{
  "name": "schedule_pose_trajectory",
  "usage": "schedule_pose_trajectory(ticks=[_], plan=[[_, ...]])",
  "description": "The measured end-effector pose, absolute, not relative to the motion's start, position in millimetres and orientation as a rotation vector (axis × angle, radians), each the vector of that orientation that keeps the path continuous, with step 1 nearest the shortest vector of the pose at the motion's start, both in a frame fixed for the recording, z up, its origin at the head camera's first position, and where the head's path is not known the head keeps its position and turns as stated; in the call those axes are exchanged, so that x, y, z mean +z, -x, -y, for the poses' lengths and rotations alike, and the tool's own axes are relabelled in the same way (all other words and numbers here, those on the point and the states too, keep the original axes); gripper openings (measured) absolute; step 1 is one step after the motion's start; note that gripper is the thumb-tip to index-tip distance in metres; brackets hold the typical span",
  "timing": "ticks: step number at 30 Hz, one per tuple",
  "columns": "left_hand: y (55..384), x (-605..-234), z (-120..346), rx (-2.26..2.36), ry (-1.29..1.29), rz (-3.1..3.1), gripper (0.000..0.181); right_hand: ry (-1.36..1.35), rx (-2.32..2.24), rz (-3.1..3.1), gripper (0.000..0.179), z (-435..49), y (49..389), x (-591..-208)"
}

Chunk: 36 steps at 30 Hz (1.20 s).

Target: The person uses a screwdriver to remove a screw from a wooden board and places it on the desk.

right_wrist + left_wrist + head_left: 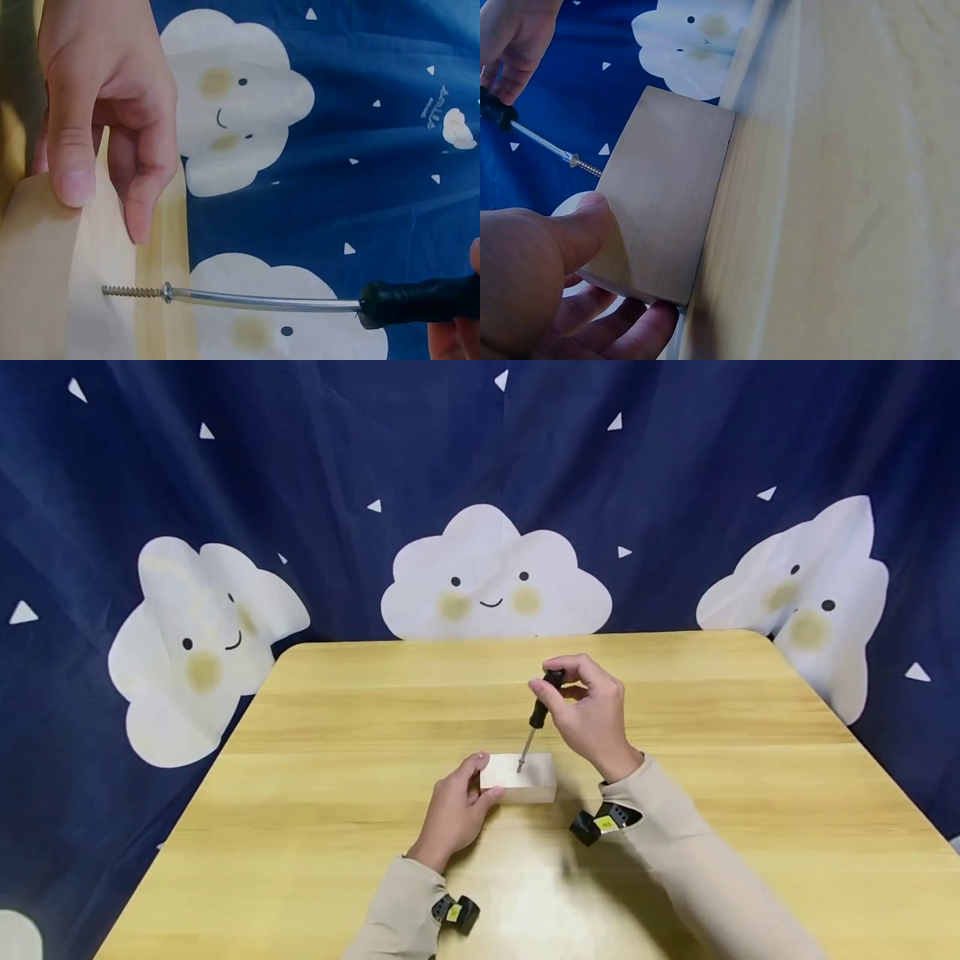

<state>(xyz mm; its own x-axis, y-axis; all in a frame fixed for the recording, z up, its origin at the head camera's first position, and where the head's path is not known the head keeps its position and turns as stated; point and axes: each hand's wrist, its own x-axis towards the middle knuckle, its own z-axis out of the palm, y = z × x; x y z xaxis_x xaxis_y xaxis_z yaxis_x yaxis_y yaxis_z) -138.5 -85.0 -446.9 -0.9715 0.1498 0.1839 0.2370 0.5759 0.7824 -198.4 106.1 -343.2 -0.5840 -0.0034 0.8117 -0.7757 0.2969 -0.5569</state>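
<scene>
A pale wooden block (pixel 498 770) lies on the table, its left end gripped between the thumb and fingers of my left hand (pixel 454 810). From its top face stands a screw (pixel 133 291), most of its thread showing above the wood. My right hand (pixel 596 710) holds a screwdriver (pixel 538 714) by its black handle, thumb and fingers around the upper end. The metal shaft slants down to the left, and its tip meets the screw head (pixel 573 160). In the right wrist view only a few right fingertips show at the handle.
The light wood-grain table (pixel 330 735) spreads around both hands. Behind it hangs a dark blue curtain (pixel 337 460) with white smiling clouds and small triangles. Each wrist carries a small black camera (pixel 588 827) on a strap over a beige sleeve (pixel 697 843).
</scene>
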Motion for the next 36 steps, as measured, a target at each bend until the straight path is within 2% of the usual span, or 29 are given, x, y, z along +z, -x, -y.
schedule_pose_trajectory(ticks=[8, 16, 27, 36], plan=[[140.5, -444.4, 83.6, -1.376, 0.321, 2.695, 0.051, -0.703, 1.385, 1.912, 0.024, -105.2, 192.3, -334.3], [139.5, -444.0, 83.0, -1.4, 0.314, 2.692, 0.05, -0.636, 1.366, 1.874, 0.042, -101.5, 195.2, -344.7], [140.7, -444.7, 83.8, -1.384, 0.304, 2.694, 0.05, -0.826, 1.379, 1.917, 0.031, -101.8, 195.5, -342.7], [140.9, -444.7, 83.3, -1.366, 0.313, 2.701, 0.051, -0.763, 1.426, 1.842, 0.041, -98.2, 192.8, -346.2]])
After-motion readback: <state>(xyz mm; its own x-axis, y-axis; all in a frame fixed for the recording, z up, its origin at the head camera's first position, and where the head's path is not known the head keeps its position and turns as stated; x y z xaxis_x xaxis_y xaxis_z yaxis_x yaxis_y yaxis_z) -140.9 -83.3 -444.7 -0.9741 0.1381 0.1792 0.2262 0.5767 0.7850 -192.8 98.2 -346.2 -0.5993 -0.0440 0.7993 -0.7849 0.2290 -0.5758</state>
